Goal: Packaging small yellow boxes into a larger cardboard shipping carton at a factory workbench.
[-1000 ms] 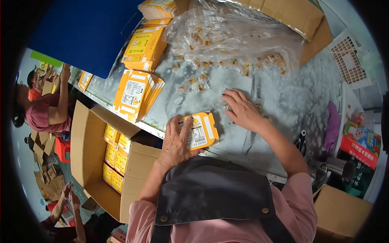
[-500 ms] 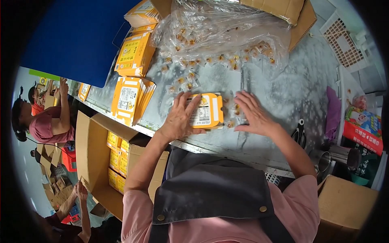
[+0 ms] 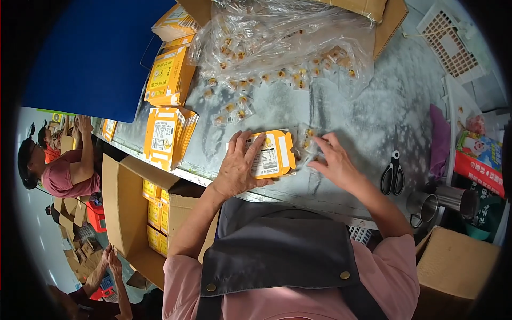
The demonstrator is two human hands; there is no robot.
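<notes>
We see a yellow-orange carton [image 3: 274, 154] with a printed white panel, a white strip and a notched end, lying flat near the front edge of the table [image 3: 357, 120]. That notched end points toward the table's right side, and the long axis seems to run roughly along the front edge, though the left hand [image 3: 237, 165] covers much of it, gripping with fingers on top and thumb at the near side. We find the right hand [image 3: 338, 164] with thumb and fingers spread apart by small clear packets [image 3: 308, 137], just beyond the notch.

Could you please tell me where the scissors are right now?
In the head view, the black-handled scissors lie on the grey table, right of the right hand and left of the two metal cups.
</notes>
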